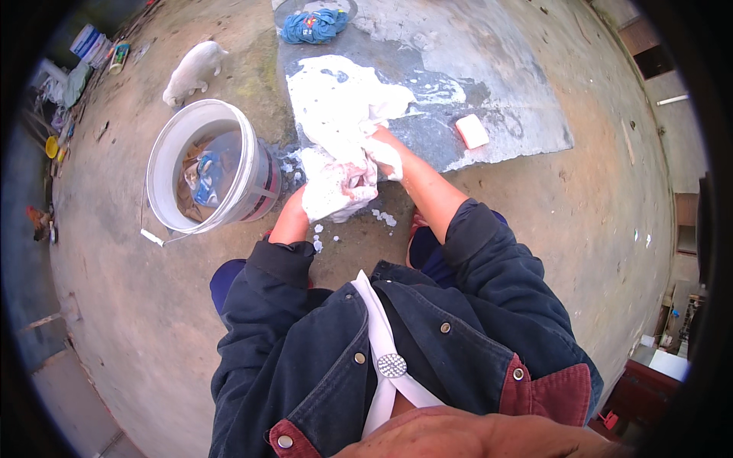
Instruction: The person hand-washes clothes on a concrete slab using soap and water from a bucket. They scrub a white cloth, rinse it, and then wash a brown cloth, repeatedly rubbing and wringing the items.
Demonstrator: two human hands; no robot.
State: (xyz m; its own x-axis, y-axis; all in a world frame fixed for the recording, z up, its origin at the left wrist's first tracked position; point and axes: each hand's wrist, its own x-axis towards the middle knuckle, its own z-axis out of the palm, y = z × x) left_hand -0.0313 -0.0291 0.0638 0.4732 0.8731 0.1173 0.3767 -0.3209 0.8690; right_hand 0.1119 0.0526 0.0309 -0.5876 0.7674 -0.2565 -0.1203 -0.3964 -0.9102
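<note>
A white, foam-covered cloth (346, 97) is spread over the near part of a grey stone slab (504, 86), and its near end hangs over the slab's edge. My left hand (335, 183), thick with suds, is closed on this end. Right beside it, my right hand (381, 153) grips the same bunched cloth; foam hides most of its fingers. A pinkish bar of soap (472, 131) lies on the slab to the right. Soapy water (441, 89) streaks the stone beyond the cloth.
Left of my hands stands a white bucket (252, 172) holding water and submerged clothes (207, 177). A white animal (194, 71), likely a cat, is behind it. Bunched blue cloth (315, 26) sits in a basin (350, 8) at the slab's far end. A chicken (39, 223) shows far left.
</note>
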